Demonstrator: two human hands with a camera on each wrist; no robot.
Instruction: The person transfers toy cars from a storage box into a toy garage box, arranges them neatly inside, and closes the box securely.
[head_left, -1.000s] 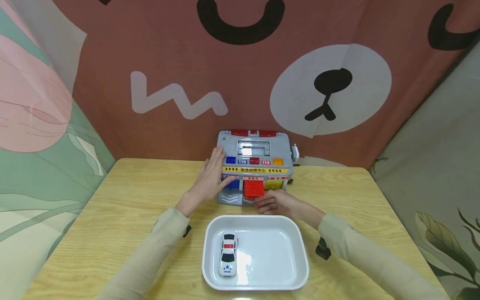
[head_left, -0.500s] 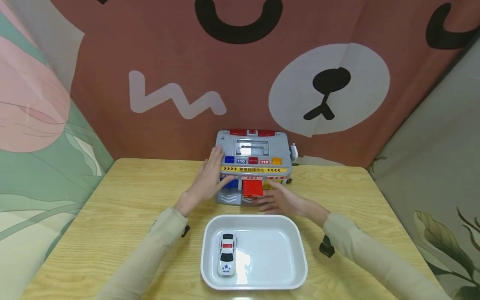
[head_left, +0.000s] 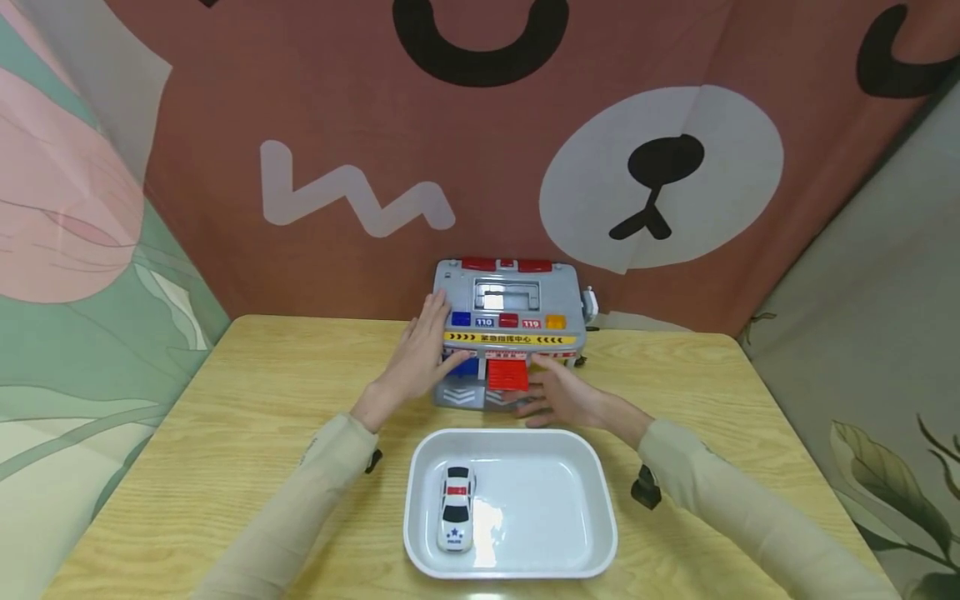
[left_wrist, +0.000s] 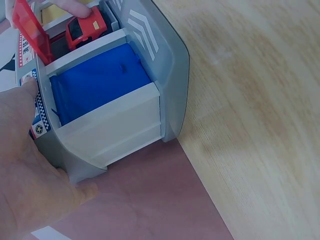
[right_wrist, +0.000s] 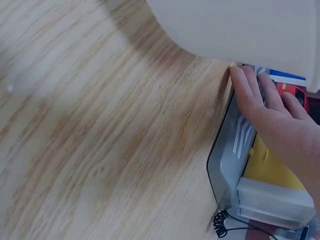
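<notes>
With my left fingers straight against the station and my right fingers loosely extended, none gripping, I touch the red car at its middle bay, apparently parking it, which calls for a gentle inward push.

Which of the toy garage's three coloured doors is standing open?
The red door, in the middle: it is swung outward, with a red toy car at its opening, while the blue door and yellow door on either side are shut.
</notes>
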